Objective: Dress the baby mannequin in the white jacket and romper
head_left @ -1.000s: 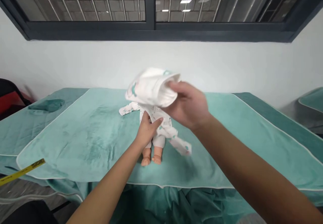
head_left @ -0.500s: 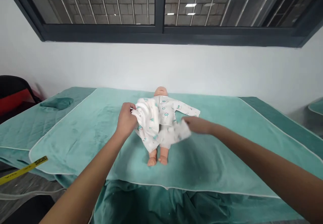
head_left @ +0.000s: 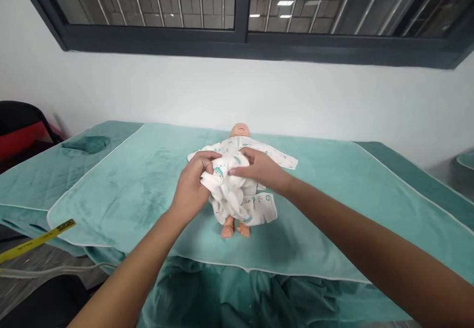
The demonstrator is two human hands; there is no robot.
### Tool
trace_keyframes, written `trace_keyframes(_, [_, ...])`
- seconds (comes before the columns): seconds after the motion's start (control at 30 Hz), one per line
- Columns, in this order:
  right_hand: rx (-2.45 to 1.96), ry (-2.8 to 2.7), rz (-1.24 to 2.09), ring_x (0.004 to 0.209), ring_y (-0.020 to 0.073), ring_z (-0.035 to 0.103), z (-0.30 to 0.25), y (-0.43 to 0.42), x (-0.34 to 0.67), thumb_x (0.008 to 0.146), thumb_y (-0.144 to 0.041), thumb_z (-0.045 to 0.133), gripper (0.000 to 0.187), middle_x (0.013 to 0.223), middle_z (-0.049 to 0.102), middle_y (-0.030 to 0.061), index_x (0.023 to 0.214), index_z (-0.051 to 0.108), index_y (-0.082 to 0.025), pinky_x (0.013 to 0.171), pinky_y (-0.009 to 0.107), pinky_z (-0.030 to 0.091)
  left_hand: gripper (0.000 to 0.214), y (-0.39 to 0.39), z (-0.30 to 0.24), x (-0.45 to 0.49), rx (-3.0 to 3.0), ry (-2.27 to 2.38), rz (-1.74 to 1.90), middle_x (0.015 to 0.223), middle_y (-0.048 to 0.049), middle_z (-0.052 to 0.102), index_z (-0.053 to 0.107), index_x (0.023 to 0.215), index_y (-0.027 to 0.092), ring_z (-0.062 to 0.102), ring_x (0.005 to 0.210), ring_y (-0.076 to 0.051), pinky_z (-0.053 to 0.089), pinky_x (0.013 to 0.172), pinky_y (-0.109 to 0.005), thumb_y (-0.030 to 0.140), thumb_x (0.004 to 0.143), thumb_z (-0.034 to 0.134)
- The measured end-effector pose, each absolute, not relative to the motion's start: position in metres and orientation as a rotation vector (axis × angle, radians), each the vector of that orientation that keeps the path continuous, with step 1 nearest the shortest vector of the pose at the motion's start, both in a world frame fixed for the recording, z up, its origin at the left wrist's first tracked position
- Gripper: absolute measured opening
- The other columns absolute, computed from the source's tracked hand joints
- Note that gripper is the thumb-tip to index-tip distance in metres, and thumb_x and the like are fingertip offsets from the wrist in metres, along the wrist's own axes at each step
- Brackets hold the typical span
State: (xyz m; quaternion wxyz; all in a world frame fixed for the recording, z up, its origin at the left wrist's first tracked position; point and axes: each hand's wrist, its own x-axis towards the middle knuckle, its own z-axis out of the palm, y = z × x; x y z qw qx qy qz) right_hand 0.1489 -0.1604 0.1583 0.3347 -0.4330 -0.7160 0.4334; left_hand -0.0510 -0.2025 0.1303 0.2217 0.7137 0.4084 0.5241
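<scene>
A baby doll point(head_left: 239, 131) lies on its back on a teal towel point(head_left: 326, 209), head toward the wall, bare feet toward me. It wears a white top with teal prints. My left hand point(head_left: 192, 190) and my right hand point(head_left: 259, 169) both grip a bunched white printed garment point(head_left: 231, 192) over the doll's belly and legs. One flat part of the garment hangs to the right beside the doll's thighs. The doll's feet stick out below the cloth.
The towel covers a padded table with a darker teal sheet point(head_left: 40, 170) beneath. A folded teal cloth point(head_left: 87, 144) lies at the back left. A yellow tape measure point(head_left: 35, 241) runs off at the lower left. A red and black chair point(head_left: 18, 130) stands at the left. Wall and window are behind.
The garment came down from above the doll's head, uncovering it. Both hands moved together and now bunch the garment over the doll's middle.
</scene>
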Motion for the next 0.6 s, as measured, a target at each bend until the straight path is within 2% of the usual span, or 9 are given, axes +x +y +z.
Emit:
trace_keyframes(0.03, [-1.097,-1.801,1.13,0.082,0.0176,0.059,0.161,-0.16,0.149,0.069,-0.043,0.077,0.039,0.089,0.063,0.0008,0.096,0.061,-0.019,0.069,0.03,0.046,0.013,-0.208,0.131,-0.055,1.995,1.09,1.374,0.13,-0.008,0.058,0.052,0.086,0.023,0.054,0.123,-0.025,0.047,0.102,-0.042,0.018,0.077,0.06])
trace_keyframes(0.1, [-1.017,-1.731,1.124,0.087,0.0169,0.059,0.169,-0.159,0.149,0.068,-0.039,0.078,0.04,0.095,0.063,0.0012,0.099,0.062,-0.02,0.074,0.029,0.047,0.034,-0.217,0.135,-0.059,2.017,0.988,1.213,0.146,-0.0074,0.046,0.058,0.108,0.027,0.042,0.137,-0.028,0.044,0.107,-0.042,0.024,0.076,0.067])
trace_keyframes(0.17, [-0.922,-1.732,1.115,0.093,0.0167,0.059,0.181,-0.159,0.147,0.068,-0.033,0.077,0.039,0.103,0.061,0.0021,0.103,0.063,-0.021,0.078,0.029,0.047,0.054,-0.222,0.143,-0.06,1.973,0.921,1.177,0.153,-0.0044,0.037,0.053,0.128,0.032,0.034,0.143,-0.028,0.042,0.111,-0.042,0.032,0.076,0.071])
trace_keyframes(0.27, [-0.829,-1.875,1.059,0.093,0.0165,0.057,0.197,-0.164,0.139,0.074,-0.028,0.072,0.026,0.103,0.06,0.0021,0.099,0.066,-0.021,0.079,0.03,0.046,0.062,-0.219,0.157,-0.055,1.905,0.981,1.347,0.152,-0.0029,0.039,0.046,0.138,0.032,0.035,0.142,-0.027,0.037,0.114,-0.043,0.037,0.08,0.069])
trace_keyframes(0.37, [-0.838,-2.09,0.837,0.089,0.017,0.054,0.206,-0.172,0.131,0.079,-0.025,0.066,0.006,0.092,0.055,0.0016,0.083,0.07,-0.021,0.079,0.032,0.045,0.055,-0.209,0.168,-0.048,1.931,1.123,1.368,0.14,-0.0045,0.052,0.051,0.132,0.026,0.047,0.131,-0.025,0.04,0.11,-0.04,0.036,0.08,0.069])
trace_keyframes(0.47, [-0.808,-2.136,0.59,0.097,0.0191,0.051,0.211,-0.18,0.132,0.08,-0.021,0.067,0.007,0.096,0.05,0.0029,0.079,0.073,-0.023,0.085,0.035,0.044,0.037,-0.204,0.172,-0.045,1.913,1.189,1.334,0.108,-0.0023,0.066,0.06,0.113,0.022,0.062,0.099,-0.02,0.049,0.089,-0.033,0.035,0.079,0.07])
trace_keyframes(0.53, [-0.768,-2.114,0.523,0.102,0.0202,0.05,0.213,-0.185,0.136,0.081,-0.02,0.067,0.009,0.101,0.049,0.0033,0.083,0.074,-0.026,0.087,0.036,0.045,0.028,-0.205,0.173,-0.044,1.824,1.155,1.366,0.089,0.0007,0.064,0.06,0.099,0.021,0.06,0.08,-0.015,0.049,0.073,-0.027,0.033,0.077,0.072])
trace_keyframes(0.6, [-0.762,-2.087,0.46,0.1,0.02,0.051,0.215,-0.19,0.142,0.081,-0.02,0.067,0.009,0.1,0.049,0.0033,0.084,0.074,-0.026,0.084,0.036,0.046,0.024,-0.207,0.175,-0.044,1.686,1.021,1.43,0.082,0.0019,0.061,0.056,0.088,0.02,0.057,0.072,-0.013,0.046,0.064,-0.024,0.032,0.076,0.074])
